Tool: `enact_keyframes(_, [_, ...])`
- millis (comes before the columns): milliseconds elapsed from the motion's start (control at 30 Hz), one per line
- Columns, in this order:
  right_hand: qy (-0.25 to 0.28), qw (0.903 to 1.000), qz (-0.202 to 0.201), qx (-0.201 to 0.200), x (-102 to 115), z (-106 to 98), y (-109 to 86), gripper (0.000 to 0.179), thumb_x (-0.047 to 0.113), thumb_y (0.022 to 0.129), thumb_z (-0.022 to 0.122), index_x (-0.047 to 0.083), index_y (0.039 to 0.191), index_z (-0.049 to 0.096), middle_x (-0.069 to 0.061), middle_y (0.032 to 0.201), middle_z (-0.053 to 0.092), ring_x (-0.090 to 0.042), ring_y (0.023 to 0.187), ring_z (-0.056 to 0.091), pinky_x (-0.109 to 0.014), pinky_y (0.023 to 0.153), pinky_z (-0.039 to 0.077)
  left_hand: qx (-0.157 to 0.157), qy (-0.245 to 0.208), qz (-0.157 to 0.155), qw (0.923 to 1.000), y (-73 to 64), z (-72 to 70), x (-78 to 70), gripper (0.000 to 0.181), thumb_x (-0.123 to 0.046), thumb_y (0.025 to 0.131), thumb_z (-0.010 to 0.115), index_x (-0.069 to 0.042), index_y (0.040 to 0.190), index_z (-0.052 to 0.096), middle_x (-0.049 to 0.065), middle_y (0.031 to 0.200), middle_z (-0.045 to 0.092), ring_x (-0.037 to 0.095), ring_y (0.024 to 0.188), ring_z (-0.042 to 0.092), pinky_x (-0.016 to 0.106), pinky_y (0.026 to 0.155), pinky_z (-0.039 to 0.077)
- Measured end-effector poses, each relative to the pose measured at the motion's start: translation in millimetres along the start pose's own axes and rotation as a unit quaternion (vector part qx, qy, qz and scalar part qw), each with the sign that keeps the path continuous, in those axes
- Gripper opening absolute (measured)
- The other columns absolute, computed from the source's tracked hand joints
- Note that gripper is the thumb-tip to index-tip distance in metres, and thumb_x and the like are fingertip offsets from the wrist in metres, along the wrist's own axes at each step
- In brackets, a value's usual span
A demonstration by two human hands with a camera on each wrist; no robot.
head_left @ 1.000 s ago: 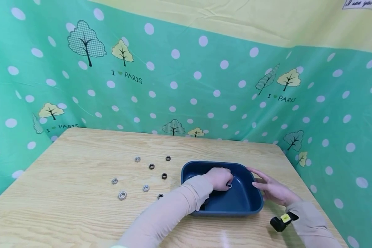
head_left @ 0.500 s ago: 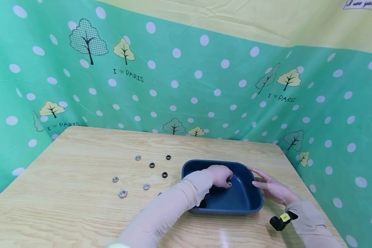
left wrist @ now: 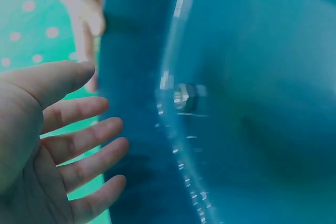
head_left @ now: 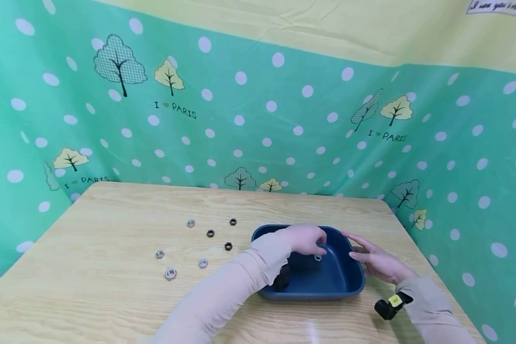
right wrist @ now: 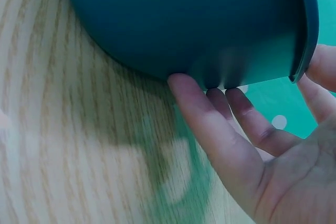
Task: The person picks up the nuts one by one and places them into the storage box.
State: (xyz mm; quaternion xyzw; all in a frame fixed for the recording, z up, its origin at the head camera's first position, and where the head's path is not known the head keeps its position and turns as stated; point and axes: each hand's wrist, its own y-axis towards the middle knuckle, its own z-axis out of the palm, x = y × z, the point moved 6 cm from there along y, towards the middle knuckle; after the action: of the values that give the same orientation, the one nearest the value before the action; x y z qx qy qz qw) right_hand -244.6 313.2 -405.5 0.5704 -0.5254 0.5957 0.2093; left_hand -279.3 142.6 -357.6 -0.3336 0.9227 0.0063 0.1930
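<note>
A silver nut lies on the floor of the bin, right of centre in the head view; the left wrist view shows it blurred, near the middle of the frame. The left hand hangs over the bin, just beside the nut and apart from it, its fingers spread loosely and holding nothing. At the bin's right end, the right hand rests extended fingertips against the outer wall, with its thumb at the rim; it does not clench.

On the table, left of the bin, lie seven loose nuts, well spaced: four silver, the largest lowest in the frame, and three black, the farthest near the bin's upper left corner. A black camera with a yellow label sits at the right wrist, lower right. Behind, a green dotted cloth fills the upper frame, its top band yellow.
</note>
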Motion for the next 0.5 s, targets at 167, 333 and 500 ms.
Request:
enact_keyframes(167, [0.000,1.0000,0.001,-0.003,0,-1,-1.4,0.067,0.022,0.099,0.047,0.021,0.152,0.006,-0.037,0.150,-0.004,-0.055,0.131,0.026,-0.047,0.085,0.050,-0.010,-0.020,0.016,0.9996,-8.7,-13.8,-0.6,0.030,-0.030,0.093,0.059,-0.011,0.116,0.064,0.001,0.111,0.066,0.009,0.090,0.057,0.021,0.084,0.048])
enact_keyframes(333, [0.004,1.0000,0.004,-0.005,-1,-1,-1.0,0.068,0.021,0.099,0.048,0.020,0.152,0.006,-0.037,0.150,-0.005,-0.055,0.132,0.023,-0.048,0.086,0.050,-0.017,-0.018,0.022,0.9995,-15.2,-22.0,0.0,0.030,-0.031,0.093,0.059,-0.011,0.116,0.064,0.002,0.113,0.066,0.010,0.096,0.059,0.022,0.088,0.048])
enact_keyframes(500, [0.008,1.0000,0.003,-0.004,-1,-2,0.1,0.068,0.021,0.099,0.048,0.020,0.152,0.007,-0.037,0.149,-0.006,-0.056,0.132,0.023,-0.049,0.087,0.050,-0.025,-0.020,0.026,0.9991,-22.3,-27.3,1.1,0.032,-0.032,0.093,0.059,-0.011,0.116,0.064,0.001,0.114,0.066,0.011,0.103,0.060,0.022,0.092,0.047])
